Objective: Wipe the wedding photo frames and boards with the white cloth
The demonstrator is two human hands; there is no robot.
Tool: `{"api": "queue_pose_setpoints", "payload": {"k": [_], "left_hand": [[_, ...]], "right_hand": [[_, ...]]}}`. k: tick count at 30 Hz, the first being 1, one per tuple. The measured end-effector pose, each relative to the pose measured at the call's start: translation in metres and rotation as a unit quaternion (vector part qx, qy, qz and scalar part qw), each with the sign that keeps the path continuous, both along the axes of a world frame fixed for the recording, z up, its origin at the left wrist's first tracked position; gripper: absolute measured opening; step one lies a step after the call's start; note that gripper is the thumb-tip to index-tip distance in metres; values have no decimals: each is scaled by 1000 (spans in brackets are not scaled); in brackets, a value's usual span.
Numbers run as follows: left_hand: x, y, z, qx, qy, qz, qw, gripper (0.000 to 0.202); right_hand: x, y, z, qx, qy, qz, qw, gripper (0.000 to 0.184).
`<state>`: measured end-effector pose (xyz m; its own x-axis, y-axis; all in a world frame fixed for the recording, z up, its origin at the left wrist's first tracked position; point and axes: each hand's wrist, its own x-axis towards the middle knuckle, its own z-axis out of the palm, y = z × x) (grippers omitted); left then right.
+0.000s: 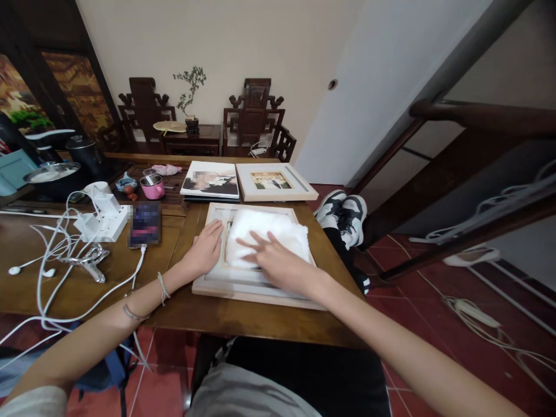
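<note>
A pale wooden picture frame lies flat on the brown wooden table right in front of me. A white folded cloth covers most of its glass. My right hand presses flat on the near edge of the cloth, fingers spread. My left hand rests palm down on the frame's left border, holding it still. Both hands lie flat; neither grips anything.
A second framed photo and a photo print lie farther back. A phone, white power strip with tangled cables, earphones, pink cup and pots crowd the left. Sneakers show beside the table's right edge.
</note>
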<state>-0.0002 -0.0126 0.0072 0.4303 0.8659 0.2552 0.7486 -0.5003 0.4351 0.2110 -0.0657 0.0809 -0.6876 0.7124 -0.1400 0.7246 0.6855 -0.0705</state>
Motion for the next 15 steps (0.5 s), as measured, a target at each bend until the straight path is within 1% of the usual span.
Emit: {"api": "queue_pose_setpoints", "payload": {"k": [2, 3, 5, 6, 8, 11, 13, 15], "left_hand": [[1, 0, 1, -4, 6, 4, 1000, 47], [1, 0, 2, -4, 9, 4, 1000, 47], [1, 0, 1, 0, 10, 0, 1000, 47], [0, 0, 1, 2, 9, -3, 1000, 46], [0, 1, -1, 6, 2, -9, 1000, 45], [-2, 3, -3, 12, -29, -17, 999, 44], [-3, 4, -3, 24, -61, -17, 998, 45], [-3, 4, -2, 39, -86, -15, 995, 46]], "right_hand": [[2, -24, 13, -64, 26, 30, 997, 70], [3, -32, 18, -93, 35, 40, 994, 69], [5, -36, 22, -131, 41, 46, 989, 68], [5, -32, 21, -134, 40, 43, 989, 68], [1, -16, 14, -96, 27, 23, 995, 70], [-14, 21, -1, 20, -19, -29, 999, 69], [-26, 44, -8, 81, -49, -56, 994, 64], [-36, 59, -11, 116, -60, -67, 989, 56]]}}
